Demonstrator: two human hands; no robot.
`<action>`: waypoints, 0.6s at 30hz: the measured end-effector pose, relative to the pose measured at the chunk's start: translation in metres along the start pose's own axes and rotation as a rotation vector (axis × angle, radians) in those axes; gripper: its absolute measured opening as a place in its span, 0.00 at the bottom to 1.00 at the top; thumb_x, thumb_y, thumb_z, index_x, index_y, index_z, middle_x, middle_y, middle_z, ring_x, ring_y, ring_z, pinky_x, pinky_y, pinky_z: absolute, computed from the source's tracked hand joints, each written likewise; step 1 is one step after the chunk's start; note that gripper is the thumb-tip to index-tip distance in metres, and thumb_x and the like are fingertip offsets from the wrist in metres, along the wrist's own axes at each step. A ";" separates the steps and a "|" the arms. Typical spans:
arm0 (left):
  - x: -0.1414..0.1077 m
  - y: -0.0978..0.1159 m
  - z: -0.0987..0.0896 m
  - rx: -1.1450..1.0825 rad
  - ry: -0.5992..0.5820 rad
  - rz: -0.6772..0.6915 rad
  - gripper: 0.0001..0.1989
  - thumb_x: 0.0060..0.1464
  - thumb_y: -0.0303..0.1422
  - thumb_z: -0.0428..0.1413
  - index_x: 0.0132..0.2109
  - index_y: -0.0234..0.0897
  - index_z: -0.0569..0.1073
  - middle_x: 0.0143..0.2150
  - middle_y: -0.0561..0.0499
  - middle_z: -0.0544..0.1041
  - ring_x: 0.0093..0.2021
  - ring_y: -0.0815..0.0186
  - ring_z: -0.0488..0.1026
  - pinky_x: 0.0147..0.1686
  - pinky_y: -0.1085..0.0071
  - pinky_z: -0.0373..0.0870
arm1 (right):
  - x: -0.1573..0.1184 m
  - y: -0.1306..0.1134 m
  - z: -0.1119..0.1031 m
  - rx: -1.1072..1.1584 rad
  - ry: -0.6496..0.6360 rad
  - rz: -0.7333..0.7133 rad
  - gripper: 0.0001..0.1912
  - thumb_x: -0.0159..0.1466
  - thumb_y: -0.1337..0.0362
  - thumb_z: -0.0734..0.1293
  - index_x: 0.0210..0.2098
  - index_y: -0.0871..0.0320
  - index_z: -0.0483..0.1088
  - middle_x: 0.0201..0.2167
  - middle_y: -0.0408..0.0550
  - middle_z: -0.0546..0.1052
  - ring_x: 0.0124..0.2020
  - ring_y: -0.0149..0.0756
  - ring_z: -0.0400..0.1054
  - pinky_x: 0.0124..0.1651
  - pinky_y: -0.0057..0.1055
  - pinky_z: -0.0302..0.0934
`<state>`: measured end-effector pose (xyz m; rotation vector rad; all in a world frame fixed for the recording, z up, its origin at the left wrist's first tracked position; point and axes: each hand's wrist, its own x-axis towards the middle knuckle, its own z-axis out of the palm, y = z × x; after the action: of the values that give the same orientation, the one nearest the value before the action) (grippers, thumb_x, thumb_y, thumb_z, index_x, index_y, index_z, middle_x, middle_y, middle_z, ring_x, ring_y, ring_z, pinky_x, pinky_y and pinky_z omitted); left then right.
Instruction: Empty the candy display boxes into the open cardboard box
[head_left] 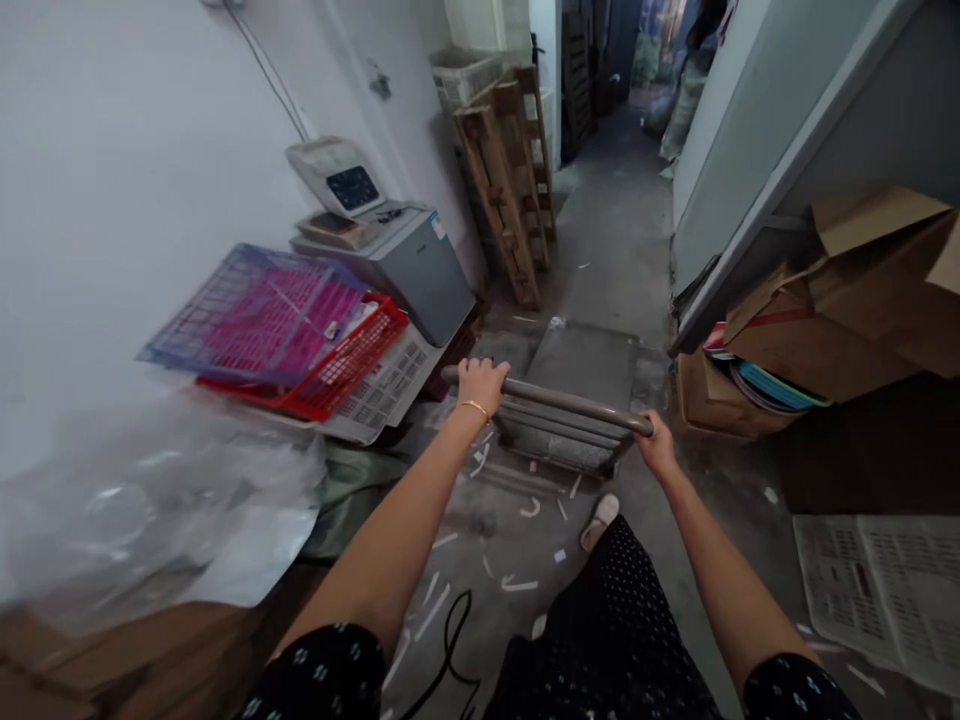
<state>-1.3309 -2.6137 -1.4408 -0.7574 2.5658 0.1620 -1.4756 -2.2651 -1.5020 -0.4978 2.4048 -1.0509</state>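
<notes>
Both my hands are on the grey push bar of a platform cart [581, 360] in front of me. My left hand [482, 387] wraps over the bar's left end, with a thin gold bracelet on the wrist. At the right end, my right hand [658, 446] grips the bar [574, 402] where it bends down. The cart's flat deck extends ahead of the bar, and I see nothing lying on its visible part. Below the bar, several cross rails lead down to the deck.
Stacked plastic crates [274, 310] and a small grey fridge [424, 270] line the left. Wooden pallets [510, 185] lean farther ahead. Cardboard boxes [840, 310] crowd the right side. Paper scraps [519, 583] and a black cable [450, 650] lie on the floor. A passage [619, 190] runs ahead.
</notes>
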 end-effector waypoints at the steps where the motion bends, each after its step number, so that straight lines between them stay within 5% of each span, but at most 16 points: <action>1: 0.027 -0.001 -0.002 0.004 0.010 0.001 0.21 0.57 0.25 0.53 0.57 0.42 0.75 0.54 0.40 0.76 0.58 0.49 0.68 0.63 0.52 0.56 | 0.025 0.003 0.005 0.005 0.002 -0.002 0.17 0.55 0.51 0.62 0.36 0.56 0.67 0.31 0.46 0.74 0.33 0.38 0.65 0.38 0.31 0.58; 9: 0.236 0.016 -0.036 0.036 -0.057 0.010 0.18 0.55 0.26 0.55 0.53 0.41 0.76 0.53 0.41 0.77 0.59 0.52 0.68 0.61 0.56 0.57 | 0.221 0.014 0.011 0.036 -0.028 0.030 0.14 0.55 0.53 0.64 0.35 0.55 0.69 0.31 0.44 0.74 0.32 0.37 0.65 0.36 0.29 0.56; 18: 0.453 0.085 -0.066 -0.003 -0.029 0.159 0.14 0.56 0.30 0.56 0.50 0.35 0.76 0.48 0.37 0.79 0.53 0.49 0.74 0.49 0.59 0.65 | 0.455 0.076 -0.039 -0.028 0.061 0.107 0.21 0.51 0.47 0.65 0.37 0.56 0.68 0.32 0.47 0.75 0.33 0.38 0.66 0.37 0.31 0.60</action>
<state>-1.7399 -2.7775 -1.5910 -0.5474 2.5983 0.2254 -1.8834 -2.4190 -1.6587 -0.3467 2.4726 -1.0011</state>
